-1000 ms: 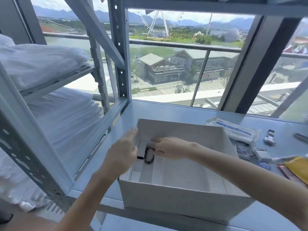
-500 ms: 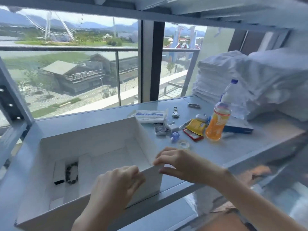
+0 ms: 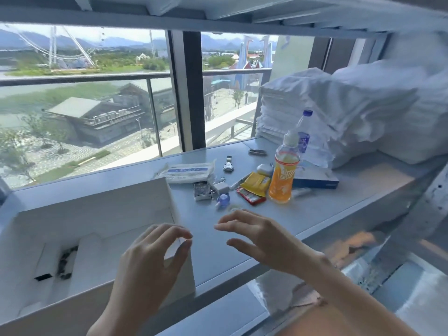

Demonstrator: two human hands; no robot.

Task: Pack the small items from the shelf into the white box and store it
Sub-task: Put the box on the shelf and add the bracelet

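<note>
The white box [image 3: 97, 209] sat open at the left end of the shelf [image 3: 339, 197], with a dark beaded bracelet [image 3: 66, 261] lying in a slot of its insert. The left hand [image 3: 150, 263] hung over the box's near right corner, fingers loosely curved, gripping nothing. Just beside it the right hand [image 3: 261, 241] hovered above the shelf, fingers spread and empty. Further back lay an orange bottle [image 3: 282, 180], a yellow packet [image 3: 257, 183] and a watch [image 3: 228, 164].

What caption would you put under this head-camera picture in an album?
Left hand and right hand hover empty by the white box, a dark bracelet inside, small items waiting on the shelf.
</note>
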